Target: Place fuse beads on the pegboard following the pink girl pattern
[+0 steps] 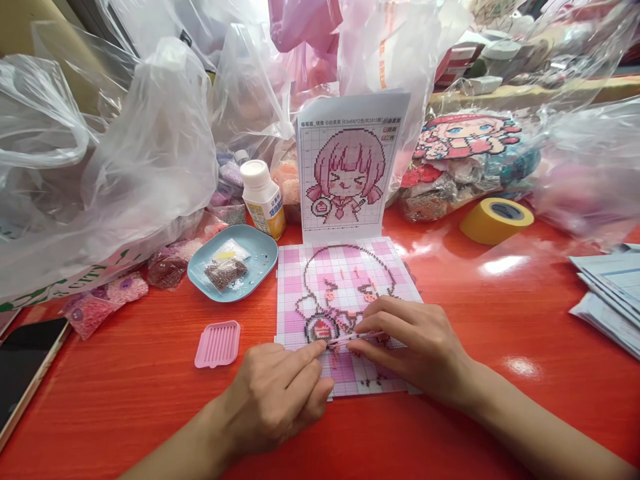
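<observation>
Pink-and-white checked pegboard [291, 267], one, lying flat on a red glossy counter [450, 273], before the person; set with a brown bead outline [350, 246] and a round cake motif [321, 329].

Right hand [415, 340], over the board's near right part: thumb and fingers pinching a slim pale tool [343, 340]. Left hand [280, 393], at the near left: index finger extended to the tool's far end, other fingers curled; whether it presses the tool or a bead, cannot tell.

Hazards, as judged: a dragging wrist or slipping tool tip could knock loose beads off their pegs; a nudge to the board could shift whole rows. A miscount against the chart would misplace a line. The blue plate [261, 267], carrying a bag of brown beads [225, 270], stands near the left forearm's reach; a sweeping elbow might tip it.

Writing: upright printed chart [350, 173], just behind the board, headed in Chinese, with "63x68/12色" and "2813" legible. White-capped bottle [263, 200]: blue Chinese lettering on its label, too small to read surely. Large plastic bag [150, 147], left: green print, "CITY" legible. Yellow tape roll [497, 221]: mark inside its core, unreadable. Pink ridged tray [217, 345]: no lettering seen.
</observation>
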### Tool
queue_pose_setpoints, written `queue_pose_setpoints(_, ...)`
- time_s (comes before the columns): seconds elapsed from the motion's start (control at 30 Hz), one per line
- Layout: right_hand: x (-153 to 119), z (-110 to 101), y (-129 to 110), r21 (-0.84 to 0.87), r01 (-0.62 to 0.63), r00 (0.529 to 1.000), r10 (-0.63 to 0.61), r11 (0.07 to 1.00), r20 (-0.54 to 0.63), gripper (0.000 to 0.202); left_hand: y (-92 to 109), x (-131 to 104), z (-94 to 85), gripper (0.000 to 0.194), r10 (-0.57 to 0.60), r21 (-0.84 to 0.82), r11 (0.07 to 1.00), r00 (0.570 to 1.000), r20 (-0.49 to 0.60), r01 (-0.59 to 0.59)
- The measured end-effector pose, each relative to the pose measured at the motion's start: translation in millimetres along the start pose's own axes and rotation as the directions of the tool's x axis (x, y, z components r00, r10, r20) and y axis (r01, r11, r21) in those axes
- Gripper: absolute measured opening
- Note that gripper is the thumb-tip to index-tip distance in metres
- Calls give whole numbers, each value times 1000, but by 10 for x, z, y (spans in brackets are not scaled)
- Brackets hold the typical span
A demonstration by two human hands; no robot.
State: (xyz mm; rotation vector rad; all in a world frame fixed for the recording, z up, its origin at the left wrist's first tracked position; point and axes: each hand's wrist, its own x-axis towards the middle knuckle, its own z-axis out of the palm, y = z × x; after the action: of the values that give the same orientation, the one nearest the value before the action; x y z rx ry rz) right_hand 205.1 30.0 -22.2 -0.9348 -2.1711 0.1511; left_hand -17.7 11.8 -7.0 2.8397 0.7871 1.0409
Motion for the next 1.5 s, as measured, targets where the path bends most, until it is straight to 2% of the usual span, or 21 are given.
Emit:
queue_pose_setpoints(0.83,-3,3,19,-4,-5,999,5,1000,33,15,6,17,-8,29,-3,8,1000,1000,1,3)
queue_pose_setpoints(1.5,-12,41,20,10,-8,1000,8,1000,29,16,-4,15,0,27,4,-2,1000,1000,-1,-4)
